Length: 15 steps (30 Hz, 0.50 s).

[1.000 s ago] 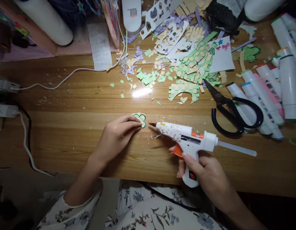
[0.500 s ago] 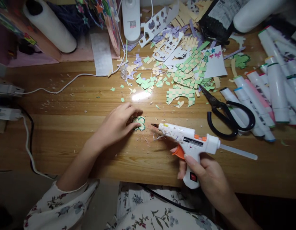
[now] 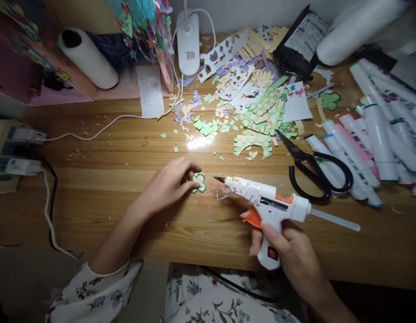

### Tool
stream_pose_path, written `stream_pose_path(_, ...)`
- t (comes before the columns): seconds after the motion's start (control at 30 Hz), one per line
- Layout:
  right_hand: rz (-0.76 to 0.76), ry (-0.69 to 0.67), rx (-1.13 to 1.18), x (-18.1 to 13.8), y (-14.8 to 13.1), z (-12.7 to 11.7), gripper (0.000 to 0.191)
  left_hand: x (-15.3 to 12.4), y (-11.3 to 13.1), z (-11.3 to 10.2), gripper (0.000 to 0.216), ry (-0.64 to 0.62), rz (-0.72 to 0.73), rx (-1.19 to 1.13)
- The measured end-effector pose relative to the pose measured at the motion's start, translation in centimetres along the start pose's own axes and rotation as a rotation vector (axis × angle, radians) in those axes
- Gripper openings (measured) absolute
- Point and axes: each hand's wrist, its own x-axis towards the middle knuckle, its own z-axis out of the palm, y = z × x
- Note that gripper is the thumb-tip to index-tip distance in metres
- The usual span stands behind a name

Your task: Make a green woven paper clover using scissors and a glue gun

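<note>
A small paper flower cutout [image 3: 200, 183], pale with a dark green outline, lies at the middle of the table. My left hand [image 3: 172, 184] rests beside it, thumb and fingertips closed on its left edge. My right hand [image 3: 291, 242] is wrapped round the handle of a white hot glue gun [image 3: 255, 190] with an orange trigger. Its dark nozzle points left, a short way from the flower, and a thin strand of glue hangs near the tip. A clear glue stick [image 3: 335, 219] sticks out of its back end.
Black-handled scissors [image 3: 315, 170] lie right of the glue gun, against a pile of markers [image 3: 379, 139]. Woven green and cream paper [image 3: 261, 112] and scraps cover the back. A white cable [image 3: 103, 128] crosses the left side near a power strip [image 3: 6, 157].
The camera view has shifted a little, so everything sits slightly lower. Thumb and fingers of my left hand have drawn in on the flower's edge; my right hand keeps hold of the glue gun.
</note>
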Motion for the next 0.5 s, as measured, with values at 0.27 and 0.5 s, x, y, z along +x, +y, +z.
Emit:
stream_pose_path(0.27,-0.009,0.027,0.048,-0.14,0.20,0.30,0.047,-0.10,0.02,-0.21,0.017,0.035,-0.017,0.008)
stream_pose_path(0.5,-0.003,0.040,0.040,-0.13,-0.16,0.31,0.050,-0.29,-0.80,0.65,0.015,0.247,-0.242,-0.367)
